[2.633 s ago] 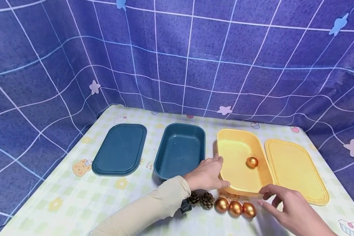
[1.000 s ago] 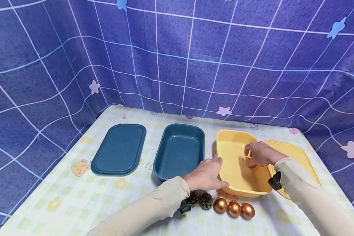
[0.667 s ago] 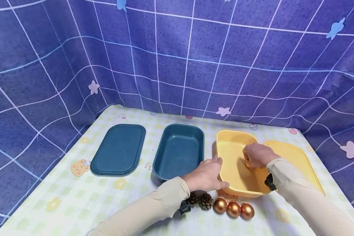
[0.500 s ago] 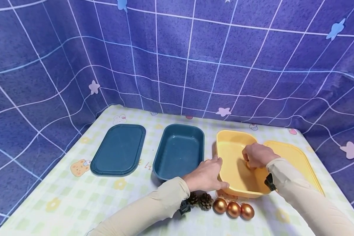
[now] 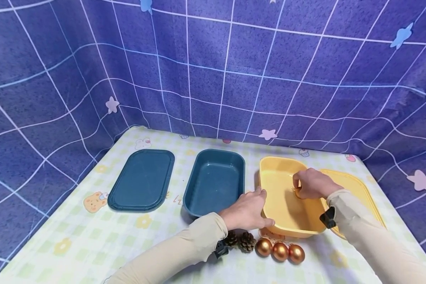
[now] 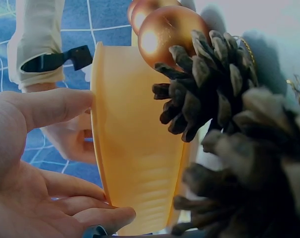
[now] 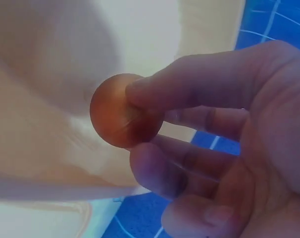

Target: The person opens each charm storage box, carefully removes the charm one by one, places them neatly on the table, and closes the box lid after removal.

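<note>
My right hand [image 5: 314, 183] reaches into the yellow box [image 5: 277, 185] and pinches a copper-gold Christmas bauble [image 7: 123, 111] between thumb and fingers. In the head view that bauble is mostly hidden by the hand. My left hand [image 5: 246, 209] rests at the near-left corner of the same box, its fingers along the left rim and its thumb at the front one. The left wrist view shows this hand [image 6: 56, 148] with the thumb and fingers spread against the box wall [image 6: 135, 129]. Three more baubles [image 5: 280, 251] lie in a row in front of the box.
Two pine cones [image 5: 247, 241] sit left of the baubles, close by my left wrist. A dark blue box [image 5: 214, 183] stands left of the yellow one, with a dark blue lid [image 5: 142, 179] beyond it. The yellow lid [image 5: 355, 193] lies on the right, partly under my right arm.
My right hand has gone from the box's near-right corner into the box and taken hold of the bauble that lay loose there. It has lifted slightly since half a second ago. My left hand stays put.
</note>
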`<action>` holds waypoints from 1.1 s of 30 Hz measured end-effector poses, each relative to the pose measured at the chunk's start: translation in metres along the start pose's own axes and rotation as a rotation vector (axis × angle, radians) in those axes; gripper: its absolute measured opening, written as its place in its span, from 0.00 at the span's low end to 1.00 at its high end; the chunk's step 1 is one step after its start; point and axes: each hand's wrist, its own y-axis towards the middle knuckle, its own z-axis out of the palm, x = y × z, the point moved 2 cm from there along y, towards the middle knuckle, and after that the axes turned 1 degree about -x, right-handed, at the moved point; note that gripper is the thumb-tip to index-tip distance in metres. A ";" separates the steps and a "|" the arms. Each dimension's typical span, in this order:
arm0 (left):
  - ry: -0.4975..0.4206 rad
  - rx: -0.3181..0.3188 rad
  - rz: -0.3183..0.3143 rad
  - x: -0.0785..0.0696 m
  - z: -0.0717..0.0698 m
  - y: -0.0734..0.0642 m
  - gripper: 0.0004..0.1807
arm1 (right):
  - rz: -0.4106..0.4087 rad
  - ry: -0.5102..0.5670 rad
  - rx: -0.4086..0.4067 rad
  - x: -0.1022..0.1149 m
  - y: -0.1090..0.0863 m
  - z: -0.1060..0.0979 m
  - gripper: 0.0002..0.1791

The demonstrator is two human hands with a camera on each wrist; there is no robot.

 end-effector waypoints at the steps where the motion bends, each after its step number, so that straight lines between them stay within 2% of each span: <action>1: 0.002 0.000 0.000 0.000 0.000 0.000 0.47 | -0.011 0.015 -0.010 0.000 -0.001 -0.002 0.05; 8: 0.008 0.015 -0.009 0.001 0.000 0.001 0.47 | -0.090 0.070 -0.063 0.003 -0.008 -0.011 0.05; 22: -0.005 0.022 -0.009 0.001 -0.001 0.001 0.48 | -0.160 0.093 -0.182 0.021 -0.036 -0.024 0.09; 33: -0.011 0.023 -0.005 0.001 -0.001 0.001 0.47 | -0.195 0.138 -0.236 0.046 -0.064 -0.012 0.16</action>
